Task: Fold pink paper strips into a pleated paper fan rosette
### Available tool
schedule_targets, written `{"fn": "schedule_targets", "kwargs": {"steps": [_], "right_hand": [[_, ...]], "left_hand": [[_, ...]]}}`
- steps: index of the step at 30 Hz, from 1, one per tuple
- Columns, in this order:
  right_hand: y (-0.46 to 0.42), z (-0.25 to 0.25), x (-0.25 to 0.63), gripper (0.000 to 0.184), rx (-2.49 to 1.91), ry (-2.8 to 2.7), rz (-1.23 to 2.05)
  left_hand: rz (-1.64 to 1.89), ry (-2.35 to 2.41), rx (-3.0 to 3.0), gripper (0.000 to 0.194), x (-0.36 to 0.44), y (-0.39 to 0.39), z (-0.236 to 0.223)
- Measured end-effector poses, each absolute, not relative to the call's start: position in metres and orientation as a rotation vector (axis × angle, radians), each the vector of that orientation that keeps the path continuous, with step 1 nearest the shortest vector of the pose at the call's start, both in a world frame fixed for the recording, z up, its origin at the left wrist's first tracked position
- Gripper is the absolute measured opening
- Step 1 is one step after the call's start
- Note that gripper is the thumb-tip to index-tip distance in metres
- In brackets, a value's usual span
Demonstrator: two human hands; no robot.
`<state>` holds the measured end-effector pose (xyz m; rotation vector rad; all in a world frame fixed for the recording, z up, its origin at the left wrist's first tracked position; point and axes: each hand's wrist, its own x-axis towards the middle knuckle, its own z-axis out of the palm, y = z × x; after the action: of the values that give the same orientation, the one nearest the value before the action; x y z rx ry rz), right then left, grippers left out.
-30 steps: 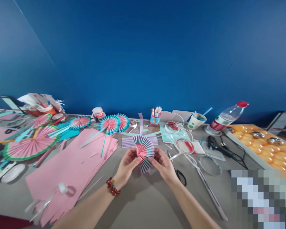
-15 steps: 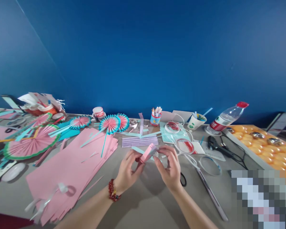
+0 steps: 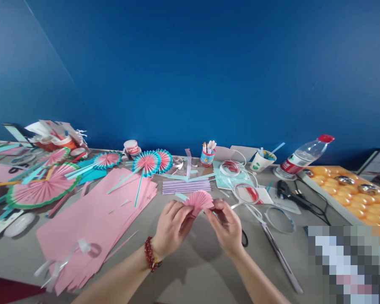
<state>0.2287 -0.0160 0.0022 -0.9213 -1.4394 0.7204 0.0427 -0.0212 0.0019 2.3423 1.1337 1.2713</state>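
A pink pleated paper fan [image 3: 200, 200] is spread between my two hands above the grey table. My left hand [image 3: 173, 223] is closed on its left side, with a red beaded bracelet [image 3: 151, 254] on that wrist. At the right side of the fan, my right hand [image 3: 224, 223] pinches the pleats between thumb and fingers. The fan's lower folds are partly hidden behind the fingers. Just beyond lie several lilac folded strips [image 3: 186, 186] in a row, and a light blue strip [image 3: 181, 196] touches the view behind the fan.
Pink paper sheets [image 3: 91, 223] are stacked at left, with finished pink-and-blue fans [image 3: 146, 163] behind. A pen cup [image 3: 207, 157], white tape loops [image 3: 230, 167] and a paper cup [image 3: 262, 161] stand farther back. A bottle [image 3: 299, 159], utility knife [image 3: 281, 257] and black cable tool [image 3: 291, 193] lie to the right.
The pink pleated paper, a compact folded stack before, has been opened out into a fan shape between my hands. My right hand has closed in on its right side.
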Motion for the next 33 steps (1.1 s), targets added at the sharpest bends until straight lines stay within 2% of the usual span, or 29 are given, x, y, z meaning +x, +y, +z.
{"fn": "schedule_targets", "kwargs": {"steps": [3, 5, 7, 10, 14, 18, 26, 30, 33], "right_hand": [[-0.017, 0.001, 0.229, 0.006, -0.928, -1.295, 0.852], [-0.017, 0.001, 0.23, 0.008, -0.917, -1.24, 0.923], [-0.016, -0.001, 0.231, 0.008, -0.883, -1.203, 0.996], [-0.014, -0.004, 0.234, 0.009, -0.821, -1.134, 1.095], [-0.011, -0.004, 0.236, 0.011, -0.739, -1.086, 1.19], [-0.011, 0.001, 0.236, 0.012, -0.651, -1.084, 1.251], [-0.01, 0.0, 0.235, 0.014, -0.727, -1.082, 1.156], [-0.009, 0.003, 0.234, 0.01, -0.831, -1.144, 1.022], [-0.008, 0.01, 0.237, 0.024, -0.904, -1.23, 0.765]], "left_hand": [[1.409, 1.14, 1.922, 0.038, 0.042, -0.015, -0.003], [1.425, 1.094, 1.519, 0.038, 0.041, -0.008, -0.007], [1.261, 0.951, 1.144, 0.036, 0.042, -0.003, -0.007], [0.925, 0.702, 0.85, 0.045, 0.043, -0.001, -0.003], [0.804, 0.601, 0.756, 0.038, 0.041, -0.003, 0.0], [0.873, 0.553, 0.636, 0.033, 0.038, -0.002, -0.003], [1.032, 0.665, 0.487, 0.032, 0.041, -0.002, 0.001], [1.093, 0.688, 0.537, 0.034, 0.042, -0.003, 0.001], [1.138, 0.709, 0.58, 0.036, 0.042, -0.002, 0.0]]}}
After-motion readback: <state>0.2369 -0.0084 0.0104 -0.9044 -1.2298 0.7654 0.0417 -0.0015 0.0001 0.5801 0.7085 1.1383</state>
